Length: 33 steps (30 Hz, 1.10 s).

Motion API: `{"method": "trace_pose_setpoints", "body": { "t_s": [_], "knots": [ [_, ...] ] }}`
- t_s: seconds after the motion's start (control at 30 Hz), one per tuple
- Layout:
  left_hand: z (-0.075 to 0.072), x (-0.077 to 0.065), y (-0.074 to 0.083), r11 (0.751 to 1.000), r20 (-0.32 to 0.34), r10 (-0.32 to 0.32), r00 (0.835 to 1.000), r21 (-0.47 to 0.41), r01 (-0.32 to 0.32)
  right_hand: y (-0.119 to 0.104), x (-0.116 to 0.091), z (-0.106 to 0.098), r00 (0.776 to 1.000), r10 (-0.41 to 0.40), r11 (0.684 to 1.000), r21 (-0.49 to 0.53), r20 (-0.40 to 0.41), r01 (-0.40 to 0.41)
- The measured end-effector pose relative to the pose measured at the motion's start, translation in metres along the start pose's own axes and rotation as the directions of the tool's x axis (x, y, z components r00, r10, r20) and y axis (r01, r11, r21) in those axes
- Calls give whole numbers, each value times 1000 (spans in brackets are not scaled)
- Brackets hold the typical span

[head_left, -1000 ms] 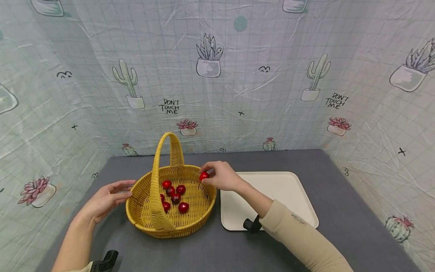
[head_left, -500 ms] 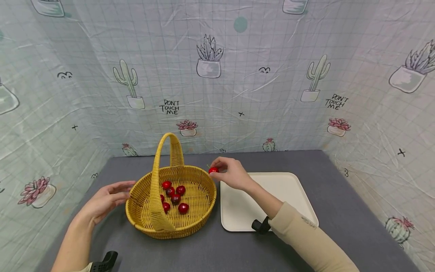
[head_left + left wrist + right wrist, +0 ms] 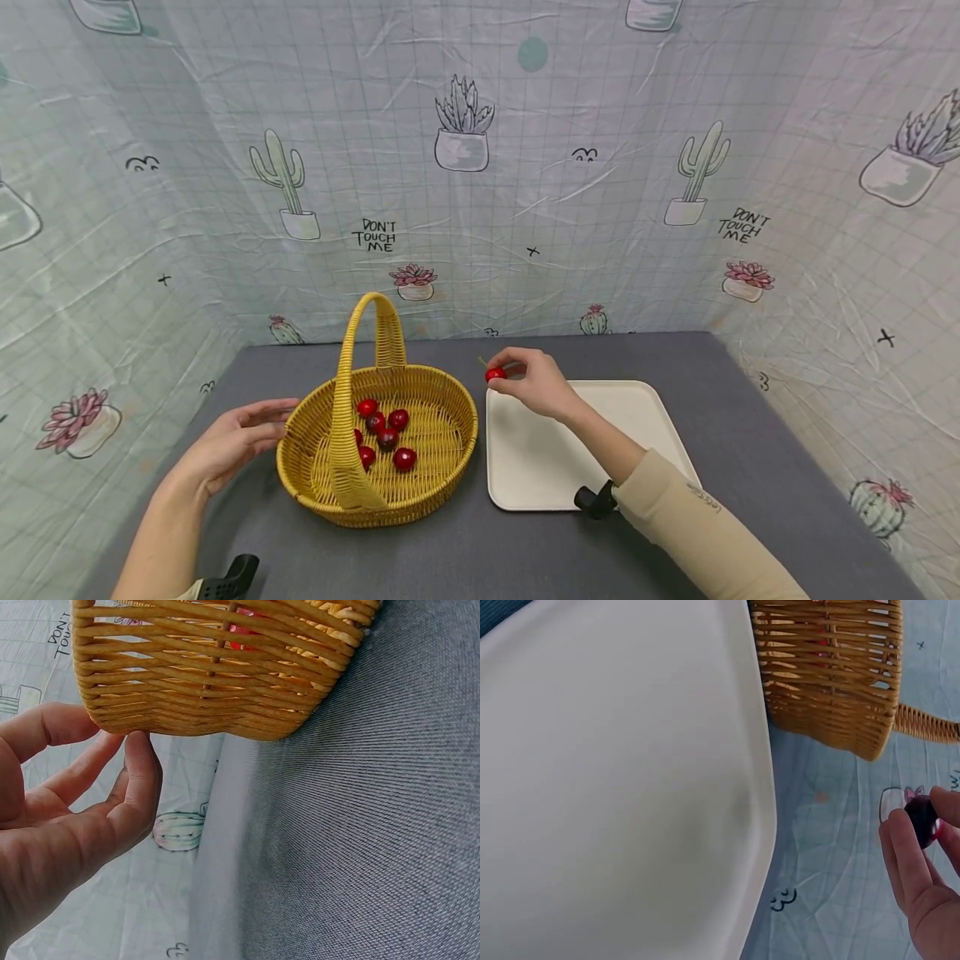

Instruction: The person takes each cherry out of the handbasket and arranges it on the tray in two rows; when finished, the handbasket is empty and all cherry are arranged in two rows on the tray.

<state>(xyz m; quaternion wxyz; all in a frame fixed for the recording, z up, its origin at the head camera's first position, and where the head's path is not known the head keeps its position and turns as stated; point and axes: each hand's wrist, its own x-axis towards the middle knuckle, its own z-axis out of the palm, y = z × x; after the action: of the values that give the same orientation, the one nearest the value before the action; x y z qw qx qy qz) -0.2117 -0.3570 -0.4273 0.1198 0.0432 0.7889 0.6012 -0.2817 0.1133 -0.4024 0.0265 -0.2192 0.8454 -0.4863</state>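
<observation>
My right hand [image 3: 536, 385] pinches a red cherry [image 3: 495, 375] with a green stem between thumb and fingertips. It is over the far left corner of a cream rectangular tray [image 3: 528, 467], just right of the basket. In the right wrist view, the cherry [image 3: 921, 821] looks dark and sits between the fingers. The fingertips of my left hand [image 3: 234, 437] touch the left side of a yellow woven basket [image 3: 446, 467] with a tall arched handle. Several dark red cherries [image 3: 405, 459] lie inside, partly hidden behind the handle. From the left wrist, my bent fingers [image 3: 142, 772] meet the basket's rim.
A grey cloth [image 3: 420, 554] covers the table under basket and tray. Behind and at both sides hangs a pale curtain [image 3: 525, 200] printed with potted cacti. Each wrist carries a black camera mount [image 3: 596, 500]. The basket's handle [image 3: 347, 392] rises high above its rim.
My right hand has carried the cherry rightward, from over the basket's right rim to above the tray's far left corner. The left hand, the basket and the tray have stayed put.
</observation>
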Motion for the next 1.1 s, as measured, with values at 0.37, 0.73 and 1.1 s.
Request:
{"method": "trace_pose_setpoints", "body": {
  "t_s": [0.37, 0.73, 1.1],
  "knots": [
    [0, -1, 2, 1000, -4, -6, 1000, 6, 6, 14, -7, -9, 998, 61, 998, 20, -1, -61],
    [0, 1, 1, 1000, -12, -12, 1000, 3, 12, 28, -13, -13, 987, 157, 988, -5, 12, -157],
    [1, 2, 0, 1000, -11, -12, 1000, 6, 12, 43, -14, -12, 984, 179, 979, -104, 18, -176]
  ]
}}
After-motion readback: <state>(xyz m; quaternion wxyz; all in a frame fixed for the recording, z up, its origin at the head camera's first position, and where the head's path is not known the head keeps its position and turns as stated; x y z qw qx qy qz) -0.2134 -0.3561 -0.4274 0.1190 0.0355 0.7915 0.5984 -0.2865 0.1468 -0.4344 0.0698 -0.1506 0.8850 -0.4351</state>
